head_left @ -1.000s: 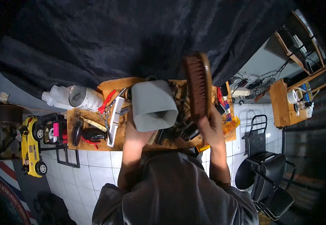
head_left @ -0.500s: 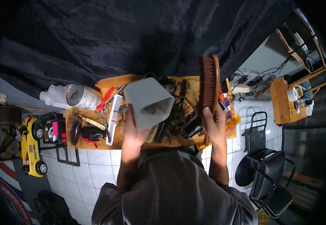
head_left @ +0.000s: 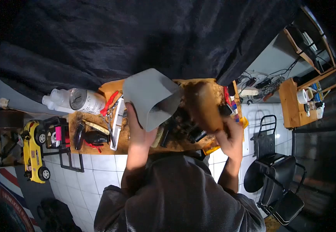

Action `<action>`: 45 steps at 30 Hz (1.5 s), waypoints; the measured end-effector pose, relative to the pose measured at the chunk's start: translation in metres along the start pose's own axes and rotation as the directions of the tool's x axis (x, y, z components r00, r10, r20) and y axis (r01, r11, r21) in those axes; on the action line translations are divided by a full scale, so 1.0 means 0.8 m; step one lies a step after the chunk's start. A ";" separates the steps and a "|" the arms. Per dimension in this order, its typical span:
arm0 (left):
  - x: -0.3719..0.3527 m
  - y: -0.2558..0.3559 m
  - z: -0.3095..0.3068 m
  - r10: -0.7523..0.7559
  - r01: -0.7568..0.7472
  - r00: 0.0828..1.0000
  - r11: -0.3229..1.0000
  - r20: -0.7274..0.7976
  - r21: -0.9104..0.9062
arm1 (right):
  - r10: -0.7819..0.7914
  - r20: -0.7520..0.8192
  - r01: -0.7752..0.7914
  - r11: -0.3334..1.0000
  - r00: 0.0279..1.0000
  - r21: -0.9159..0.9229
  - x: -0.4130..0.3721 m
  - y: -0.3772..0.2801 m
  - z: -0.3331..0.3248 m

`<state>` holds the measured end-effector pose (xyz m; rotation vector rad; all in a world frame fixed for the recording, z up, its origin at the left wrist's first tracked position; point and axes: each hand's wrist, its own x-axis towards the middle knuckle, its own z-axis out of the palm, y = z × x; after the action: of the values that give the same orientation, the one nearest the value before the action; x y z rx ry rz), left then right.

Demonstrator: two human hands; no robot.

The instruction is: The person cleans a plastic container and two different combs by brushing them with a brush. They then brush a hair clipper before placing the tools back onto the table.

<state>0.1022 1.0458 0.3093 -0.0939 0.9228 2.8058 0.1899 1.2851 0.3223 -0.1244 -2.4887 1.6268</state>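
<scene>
left hand clasps grey scoop, right hand clasps brush; risk: tilted scoop could spill hair over bench

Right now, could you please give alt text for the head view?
Seen from above, a person's left hand holds up a grey dustpan while the right hand holds a wooden brush over a cluttered wooden table.

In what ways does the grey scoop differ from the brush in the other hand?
The scoop is grey and sharp in view; the brush is brown and blurred. The scoop is in the left hand, the brush in the right hand. Both are held over the table.
</scene>
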 end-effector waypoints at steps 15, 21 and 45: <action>0.026 0.011 0.090 0.275 -0.533 0.835 0.618 0.476 0.577 | -0.332 -0.015 0.287 0.839 0.943 -0.463 0.032 -0.036 0.009; 0.032 0.031 0.081 0.467 -0.565 0.819 0.548 0.334 0.617 | -0.301 0.016 0.274 0.844 0.954 -0.461 0.008 -0.029 -0.032; 0.017 -0.001 0.063 0.412 -0.442 0.893 0.720 0.183 0.535 | -0.373 -0.017 0.312 0.800 0.928 -0.513 0.042 -0.072 0.060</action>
<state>0.0890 1.0786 0.3479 0.3179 1.9396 2.7377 0.1490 1.2238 0.3593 0.1607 -2.5879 0.7818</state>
